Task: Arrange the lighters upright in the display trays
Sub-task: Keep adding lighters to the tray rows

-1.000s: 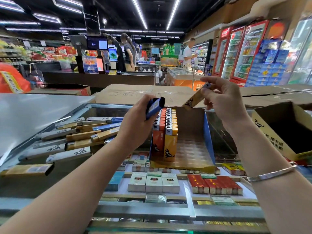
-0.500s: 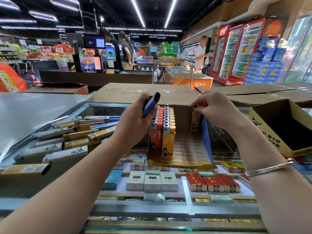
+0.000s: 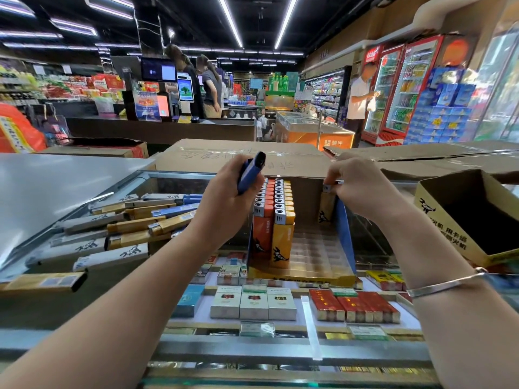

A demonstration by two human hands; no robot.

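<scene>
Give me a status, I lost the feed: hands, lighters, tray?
Left hand grips blue lighter. Right hand seats tan lighter upright, display tray far right corner. Two rows standing. Nothing blocking.

Bare forearms, silver bangle (image 3: 446,283) (right wrist)

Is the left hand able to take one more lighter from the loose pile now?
Probably not yet: the left hand already grips a blue lighter, though the pile lies uncovered beside that arm.

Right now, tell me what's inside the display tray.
The tray holds orange lighters and yellow lighters upright at left, plus one gold lighter under the right hand. Lighters hide their slots.
</scene>
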